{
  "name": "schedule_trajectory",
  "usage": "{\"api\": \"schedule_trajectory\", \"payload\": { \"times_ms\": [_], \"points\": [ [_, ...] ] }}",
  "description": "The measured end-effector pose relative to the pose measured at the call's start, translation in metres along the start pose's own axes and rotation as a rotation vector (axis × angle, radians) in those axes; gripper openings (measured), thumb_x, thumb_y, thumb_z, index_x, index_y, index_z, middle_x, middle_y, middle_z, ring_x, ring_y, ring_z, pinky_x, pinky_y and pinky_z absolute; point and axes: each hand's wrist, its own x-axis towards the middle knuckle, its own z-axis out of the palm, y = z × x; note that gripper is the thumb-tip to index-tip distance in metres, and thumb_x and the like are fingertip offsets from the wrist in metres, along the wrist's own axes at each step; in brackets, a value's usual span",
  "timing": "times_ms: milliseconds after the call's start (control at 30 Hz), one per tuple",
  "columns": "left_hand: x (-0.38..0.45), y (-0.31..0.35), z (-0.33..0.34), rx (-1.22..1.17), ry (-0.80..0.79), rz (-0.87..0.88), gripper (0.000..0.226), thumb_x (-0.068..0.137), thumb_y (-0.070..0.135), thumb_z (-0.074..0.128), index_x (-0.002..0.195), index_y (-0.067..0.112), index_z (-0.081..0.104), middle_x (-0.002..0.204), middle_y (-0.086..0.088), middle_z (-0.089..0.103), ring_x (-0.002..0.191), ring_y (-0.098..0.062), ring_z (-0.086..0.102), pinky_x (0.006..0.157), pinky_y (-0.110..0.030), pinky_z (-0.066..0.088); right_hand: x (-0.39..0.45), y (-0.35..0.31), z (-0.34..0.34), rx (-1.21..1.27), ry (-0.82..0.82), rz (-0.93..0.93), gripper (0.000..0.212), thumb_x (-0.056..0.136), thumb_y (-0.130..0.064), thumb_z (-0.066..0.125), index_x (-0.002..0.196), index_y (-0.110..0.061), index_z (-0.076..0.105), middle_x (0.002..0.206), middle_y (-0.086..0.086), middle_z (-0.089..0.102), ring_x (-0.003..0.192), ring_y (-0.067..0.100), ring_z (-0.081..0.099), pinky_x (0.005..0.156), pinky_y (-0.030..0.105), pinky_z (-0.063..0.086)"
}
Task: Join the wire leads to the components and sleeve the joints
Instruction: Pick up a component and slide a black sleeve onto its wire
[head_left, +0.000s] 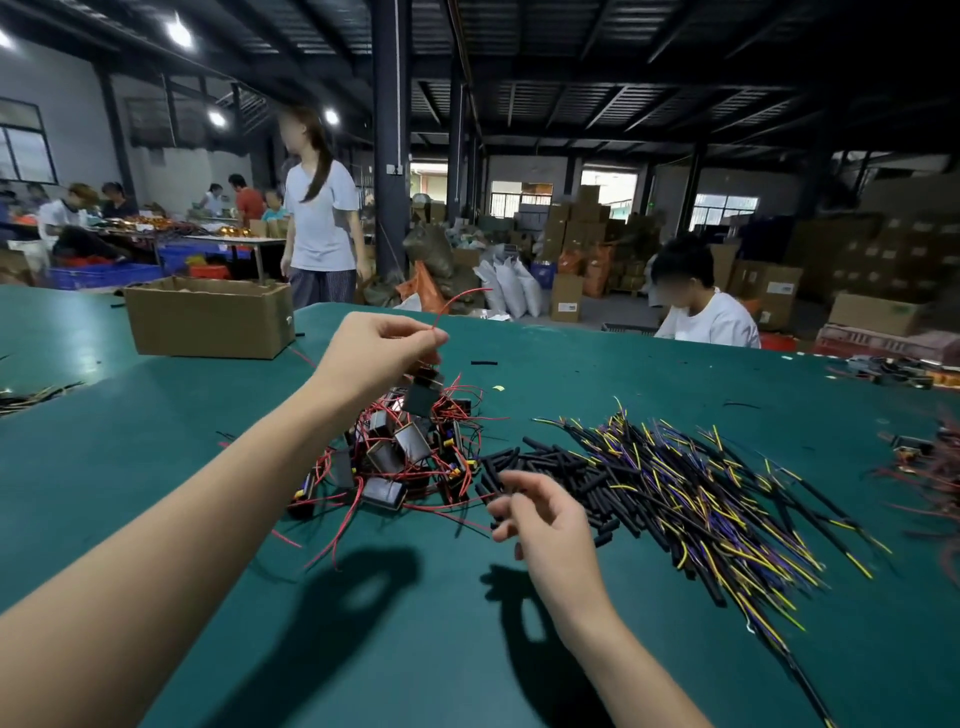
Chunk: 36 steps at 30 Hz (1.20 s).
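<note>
My left hand (382, 345) is raised above the table and pinches the thin red lead (457, 301) of a small black component (423, 397), which dangles just under the fingers. Below it lies a heap of black components with red leads (400, 465). My right hand (540, 512) hovers low over the near edge of a pile of short black sleeves (561, 475), fingers loosely curled; whether it holds a sleeve I cannot tell. To the right spreads a big bundle of black-sleeved yellow and purple wires (711, 488).
The green table (208, 467) carries an open cardboard box (208, 317) at the back left and more wired parts (924, 457) at the right edge. A seated person (701, 306) works at the far side; another person (319, 218) stands behind the box.
</note>
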Motion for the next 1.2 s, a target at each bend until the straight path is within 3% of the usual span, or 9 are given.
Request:
{"api": "schedule_trajectory", "payload": {
  "times_ms": [200, 300, 400, 533, 700, 833, 967, 1100, 1200],
  "points": [
    [-0.014, 0.017, 0.032, -0.353, -0.329, -0.361, 0.008, 0.087, 0.007, 0.064, 0.090, -0.001, 0.066, 0.077, -0.011, 0.068, 0.053, -0.011, 0.061, 0.051, -0.016, 0.053, -0.002, -0.016, 0.000, -0.027, -0.108, -0.270, 0.041, 0.082, -0.032, 0.072, 0.119, -0.037, 0.054, 0.111, -0.021, 0.063, 0.092, -0.010, 0.058, 0.082, 0.006, 0.041],
    [-0.019, 0.016, 0.045, -0.423, -0.477, -0.425, 0.014, 0.091, 0.010, 0.060, 0.094, -0.003, 0.066, 0.081, -0.014, 0.069, 0.058, -0.012, 0.066, 0.057, -0.018, 0.057, 0.000, -0.023, -0.001, 0.081, -0.061, -0.294, 0.027, 0.083, -0.025, 0.073, 0.107, -0.019, 0.062, 0.091, -0.013, 0.070, 0.081, 0.001, 0.062, 0.075, 0.017, 0.047],
    [-0.017, 0.011, 0.042, -0.416, -0.516, -0.325, 0.036, 0.092, 0.036, 0.056, 0.107, 0.004, 0.064, 0.099, -0.010, 0.073, 0.087, -0.016, 0.071, 0.074, -0.025, 0.058, 0.002, -0.025, -0.011, 0.234, 0.085, -0.198, 0.006, 0.089, -0.013, 0.065, 0.093, -0.014, 0.061, 0.074, -0.004, 0.067, 0.060, 0.008, 0.058, 0.057, 0.021, 0.049],
    [-0.014, -0.011, 0.026, 0.055, -0.274, -0.133, 0.035, 0.099, 0.039, 0.045, 0.114, 0.014, 0.065, 0.104, 0.001, 0.069, 0.092, -0.013, 0.065, 0.078, -0.023, 0.049, 0.006, -0.030, -0.024, 0.581, 0.158, -0.020, 0.002, 0.095, -0.007, 0.053, 0.095, -0.006, 0.055, 0.087, 0.014, 0.067, 0.060, 0.014, 0.064, 0.056, 0.019, 0.053],
    [-0.032, -0.038, 0.030, 0.528, -0.621, -0.039, 0.028, 0.095, 0.020, 0.056, 0.120, 0.015, 0.066, 0.113, 0.003, 0.069, 0.095, -0.003, 0.061, 0.085, -0.014, 0.044, 0.006, -0.030, -0.028, 0.815, 0.117, 0.115, 0.008, 0.095, -0.003, 0.048, 0.089, -0.005, 0.052, 0.088, 0.018, 0.065, 0.067, 0.021, 0.069, 0.063, 0.022, 0.057],
    [-0.038, -0.042, 0.039, 0.376, -0.496, 0.014, 0.019, 0.092, 0.022, 0.061, 0.095, 0.008, 0.075, 0.076, 0.000, 0.074, 0.060, -0.001, 0.060, 0.062, -0.014, 0.046, 0.004, -0.030, -0.031, 0.827, 0.112, 0.204, 0.010, 0.092, 0.001, 0.046, 0.087, -0.005, 0.052, 0.078, 0.014, 0.067, 0.065, 0.023, 0.070, 0.060, 0.023, 0.057],
    [-0.047, -0.036, 0.047, -0.117, -0.423, -0.110, 0.010, 0.092, 0.008, 0.061, 0.089, 0.005, 0.070, 0.063, 0.001, 0.070, 0.049, 0.000, 0.059, 0.046, -0.011, 0.044, -0.002, -0.028, -0.041, 0.603, 0.046, 0.385, 0.016, 0.095, -0.015, 0.049, 0.084, -0.006, 0.058, 0.086, 0.016, 0.067, 0.065, 0.021, 0.067, 0.055, 0.022, 0.055],
    [-0.061, -0.037, 0.061, -0.568, -0.493, -0.274, 0.011, 0.090, 0.000, 0.055, 0.092, 0.001, 0.066, 0.071, -0.005, 0.070, 0.066, -0.010, 0.067, 0.064, -0.016, 0.055, -0.013, -0.028, -0.058, 0.399, -0.053, 0.533, 0.021, 0.092, -0.027, 0.054, 0.087, -0.008, 0.063, 0.083, 0.012, 0.072, 0.059, 0.017, 0.066, 0.049, 0.019, 0.050],
    [-0.073, -0.046, 0.080, -0.601, -0.359, -0.245, 0.012, 0.092, 0.001, 0.054, 0.095, 0.002, 0.066, 0.071, -0.004, 0.071, 0.066, -0.010, 0.067, 0.066, -0.019, 0.057, -0.023, -0.027, -0.068, 0.418, -0.066, 0.613, 0.022, 0.092, -0.027, 0.055, 0.090, -0.007, 0.063, 0.077, 0.011, 0.071, 0.056, 0.017, 0.064, 0.045, 0.019, 0.048]
  ]
}}
